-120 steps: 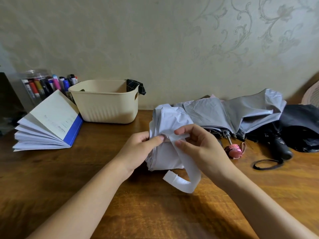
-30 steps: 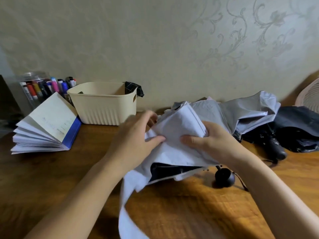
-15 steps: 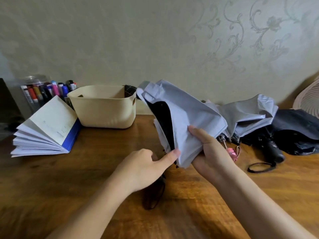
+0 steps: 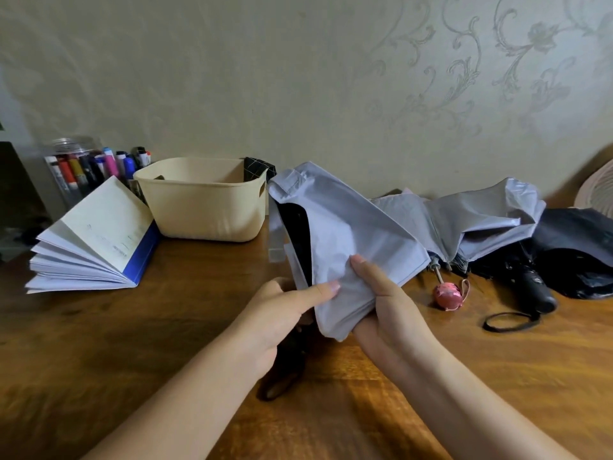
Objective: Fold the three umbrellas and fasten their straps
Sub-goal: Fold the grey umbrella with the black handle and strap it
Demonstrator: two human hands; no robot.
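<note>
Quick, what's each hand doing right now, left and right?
The left hand grips the pale grey umbrella near its lower end, thumb on the fabric.
The right hand holds the same umbrella from beneath, thumb on top.

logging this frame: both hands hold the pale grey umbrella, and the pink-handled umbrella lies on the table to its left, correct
Not quite. The head view shows the pink-handled umbrella lying on the table to the right of the pale grey umbrella, not the left. The left hand and right hand do both hold it.
</note>
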